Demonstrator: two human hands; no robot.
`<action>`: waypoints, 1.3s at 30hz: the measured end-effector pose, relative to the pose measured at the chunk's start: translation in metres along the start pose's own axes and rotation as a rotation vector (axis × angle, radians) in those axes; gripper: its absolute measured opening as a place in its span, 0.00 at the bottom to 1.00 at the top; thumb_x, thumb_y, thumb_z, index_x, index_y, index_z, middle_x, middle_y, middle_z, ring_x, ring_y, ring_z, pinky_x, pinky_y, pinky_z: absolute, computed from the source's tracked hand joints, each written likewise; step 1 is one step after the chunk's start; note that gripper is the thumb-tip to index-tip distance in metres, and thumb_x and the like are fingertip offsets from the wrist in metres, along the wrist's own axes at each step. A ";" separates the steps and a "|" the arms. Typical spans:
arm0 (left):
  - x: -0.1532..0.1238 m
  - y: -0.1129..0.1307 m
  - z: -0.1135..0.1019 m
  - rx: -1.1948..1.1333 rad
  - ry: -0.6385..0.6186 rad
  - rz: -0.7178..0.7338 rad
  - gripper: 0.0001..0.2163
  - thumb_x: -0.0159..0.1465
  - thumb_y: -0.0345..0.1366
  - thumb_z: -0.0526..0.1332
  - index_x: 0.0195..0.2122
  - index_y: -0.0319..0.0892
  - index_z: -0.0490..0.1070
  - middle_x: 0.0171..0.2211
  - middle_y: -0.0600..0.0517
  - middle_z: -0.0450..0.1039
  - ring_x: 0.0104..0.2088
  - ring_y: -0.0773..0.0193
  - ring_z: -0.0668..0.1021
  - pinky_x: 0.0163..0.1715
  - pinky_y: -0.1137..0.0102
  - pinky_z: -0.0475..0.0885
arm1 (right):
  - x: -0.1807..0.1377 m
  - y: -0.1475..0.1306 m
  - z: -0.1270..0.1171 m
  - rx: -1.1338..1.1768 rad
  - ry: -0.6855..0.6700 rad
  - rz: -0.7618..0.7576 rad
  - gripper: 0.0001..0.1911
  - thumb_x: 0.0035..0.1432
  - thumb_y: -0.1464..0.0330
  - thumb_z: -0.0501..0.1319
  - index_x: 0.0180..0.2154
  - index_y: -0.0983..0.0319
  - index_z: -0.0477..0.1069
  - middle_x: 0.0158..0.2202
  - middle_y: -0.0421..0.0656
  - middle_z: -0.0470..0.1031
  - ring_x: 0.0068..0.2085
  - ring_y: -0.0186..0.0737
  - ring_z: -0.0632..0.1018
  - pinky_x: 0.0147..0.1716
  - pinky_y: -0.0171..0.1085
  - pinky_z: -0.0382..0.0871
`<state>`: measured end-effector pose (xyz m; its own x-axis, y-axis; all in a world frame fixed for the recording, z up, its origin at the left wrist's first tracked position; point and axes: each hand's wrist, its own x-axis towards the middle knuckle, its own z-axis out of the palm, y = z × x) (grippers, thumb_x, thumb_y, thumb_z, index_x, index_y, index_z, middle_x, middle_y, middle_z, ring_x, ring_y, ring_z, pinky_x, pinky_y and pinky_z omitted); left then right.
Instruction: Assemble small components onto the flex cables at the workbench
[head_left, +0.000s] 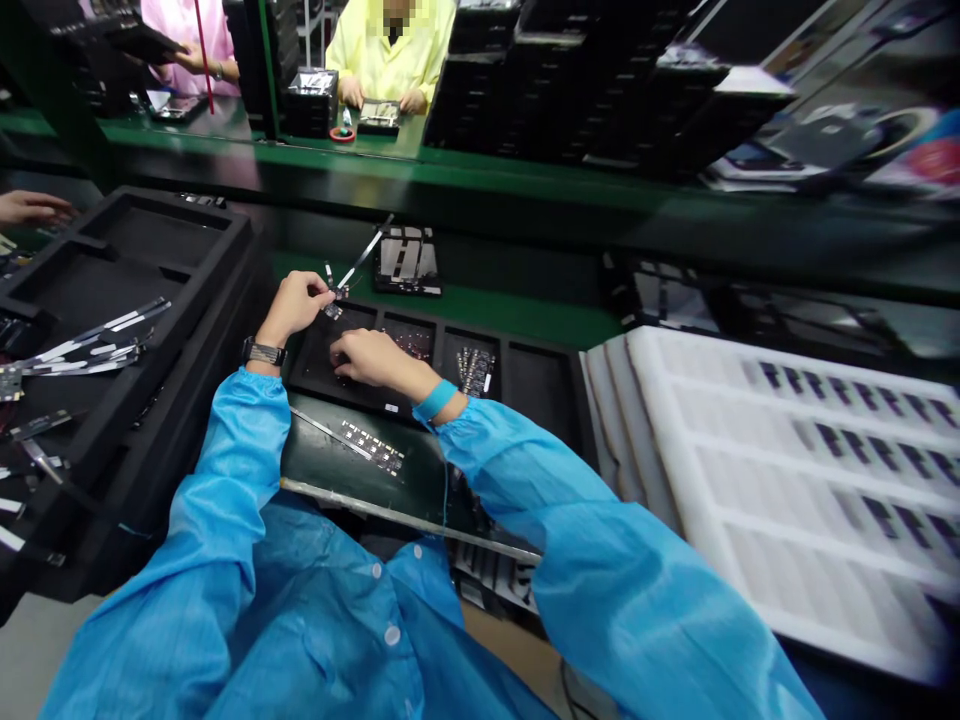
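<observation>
Pinching a thin, likely fragile flex strip (357, 261) by its end: left hand (294, 305) grasping; right hand (379, 360) fingers-down in black compartment tray (536, 375), grip unclear.

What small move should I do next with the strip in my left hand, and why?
Probably lower the thin strip into the black tray: your left hand holds it just above the tray's far rim, and your right hand rests inside that tray.

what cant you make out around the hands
Head view, left hand: fingers hide most of the small part pinched.
Head view, right hand: covers part of the black tray beneath.
Head view, small parts on the dark board: too small to identify.
Head view, co-worker's hand: arm cut off by the left edge.
</observation>
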<state>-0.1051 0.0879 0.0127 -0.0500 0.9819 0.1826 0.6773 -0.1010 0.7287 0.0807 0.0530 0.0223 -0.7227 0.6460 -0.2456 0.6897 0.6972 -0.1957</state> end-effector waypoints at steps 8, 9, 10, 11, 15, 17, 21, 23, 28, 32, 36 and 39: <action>-0.002 -0.018 0.017 0.155 -0.162 -0.029 0.05 0.61 0.33 0.70 0.28 0.43 0.77 0.29 0.49 0.80 0.34 0.58 0.79 0.39 0.66 0.72 | 0.026 -0.036 0.016 0.112 -0.013 0.126 0.16 0.70 0.65 0.64 0.55 0.63 0.79 0.58 0.56 0.81 0.58 0.56 0.83 0.51 0.42 0.79; -0.002 -0.019 0.018 0.176 -0.187 -0.022 0.05 0.61 0.33 0.70 0.28 0.43 0.77 0.28 0.50 0.80 0.34 0.58 0.79 0.39 0.66 0.72 | 0.028 -0.037 0.016 0.107 -0.020 0.125 0.16 0.70 0.66 0.63 0.56 0.64 0.79 0.58 0.56 0.81 0.58 0.56 0.83 0.50 0.42 0.79; -0.003 -0.020 0.020 0.197 -0.210 -0.021 0.05 0.61 0.33 0.70 0.28 0.43 0.77 0.28 0.50 0.79 0.34 0.58 0.79 0.39 0.66 0.72 | 0.030 -0.037 0.016 0.099 -0.032 0.122 0.17 0.69 0.67 0.64 0.56 0.65 0.79 0.58 0.57 0.81 0.57 0.56 0.83 0.50 0.42 0.80; -0.003 -0.020 0.021 0.218 -0.226 -0.022 0.05 0.61 0.33 0.70 0.28 0.43 0.76 0.27 0.51 0.79 0.34 0.58 0.79 0.39 0.66 0.71 | 0.030 -0.036 0.014 0.089 -0.046 0.117 0.17 0.68 0.67 0.65 0.55 0.66 0.80 0.58 0.58 0.81 0.57 0.56 0.84 0.50 0.42 0.80; -0.006 -0.019 0.024 0.300 -0.208 -0.009 0.05 0.59 0.35 0.73 0.32 0.43 0.78 0.34 0.49 0.81 0.37 0.57 0.80 0.41 0.65 0.71 | 0.028 -0.028 0.003 0.032 -0.092 0.093 0.18 0.63 0.71 0.70 0.54 0.68 0.80 0.58 0.61 0.81 0.57 0.59 0.83 0.51 0.44 0.79; -0.009 -0.018 0.023 0.314 -0.190 -0.001 0.06 0.60 0.35 0.74 0.36 0.43 0.79 0.38 0.48 0.81 0.40 0.55 0.80 0.43 0.65 0.71 | 0.022 -0.020 -0.007 -0.019 -0.100 0.075 0.18 0.64 0.73 0.69 0.55 0.68 0.80 0.59 0.60 0.81 0.58 0.60 0.83 0.53 0.44 0.78; -0.018 -0.015 0.017 0.280 -0.121 -0.032 0.06 0.64 0.37 0.72 0.40 0.42 0.79 0.40 0.46 0.80 0.41 0.55 0.80 0.45 0.63 0.73 | 0.009 -0.007 -0.024 -0.153 -0.155 -0.003 0.24 0.63 0.68 0.72 0.60 0.64 0.77 0.59 0.57 0.81 0.59 0.61 0.82 0.51 0.44 0.77; -0.026 -0.013 0.013 0.259 -0.038 -0.055 0.06 0.65 0.37 0.71 0.41 0.42 0.79 0.42 0.46 0.79 0.43 0.55 0.80 0.47 0.63 0.73 | 0.005 -0.007 -0.026 -0.218 -0.187 -0.045 0.31 0.59 0.66 0.77 0.62 0.62 0.75 0.60 0.56 0.80 0.58 0.61 0.82 0.50 0.43 0.77; -0.050 -0.012 0.002 0.192 0.126 -0.084 0.04 0.66 0.33 0.68 0.41 0.43 0.76 0.43 0.47 0.78 0.44 0.56 0.79 0.51 0.62 0.74 | 0.004 -0.015 -0.019 -0.369 -0.163 -0.179 0.36 0.62 0.74 0.71 0.69 0.59 0.67 0.62 0.58 0.77 0.53 0.56 0.85 0.44 0.40 0.75; -0.071 -0.011 -0.005 0.129 0.167 -0.105 0.03 0.66 0.33 0.68 0.39 0.43 0.76 0.42 0.48 0.76 0.41 0.58 0.78 0.50 0.63 0.74 | 0.009 -0.010 -0.017 -0.363 -0.205 -0.210 0.27 0.64 0.74 0.69 0.63 0.60 0.74 0.57 0.55 0.81 0.51 0.54 0.85 0.44 0.40 0.74; -0.086 -0.008 -0.012 0.082 0.178 -0.129 0.02 0.67 0.34 0.67 0.39 0.42 0.77 0.41 0.48 0.76 0.37 0.61 0.77 0.46 0.65 0.74 | 0.017 0.002 -0.013 -0.300 -0.226 -0.194 0.16 0.63 0.76 0.69 0.52 0.62 0.82 0.51 0.54 0.85 0.52 0.54 0.85 0.47 0.41 0.74; -0.098 -0.003 -0.015 0.049 0.182 -0.126 0.03 0.67 0.34 0.66 0.39 0.41 0.78 0.40 0.49 0.76 0.34 0.63 0.75 0.42 0.66 0.73 | 0.019 0.003 -0.008 -0.258 -0.196 -0.149 0.15 0.61 0.78 0.67 0.48 0.64 0.84 0.47 0.56 0.86 0.53 0.54 0.85 0.50 0.42 0.75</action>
<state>-0.1131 -0.0103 0.0021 -0.2650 0.9408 0.2114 0.6922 0.0330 0.7209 0.0686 0.0696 0.0244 -0.7747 0.4773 -0.4147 0.5255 0.8508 -0.0026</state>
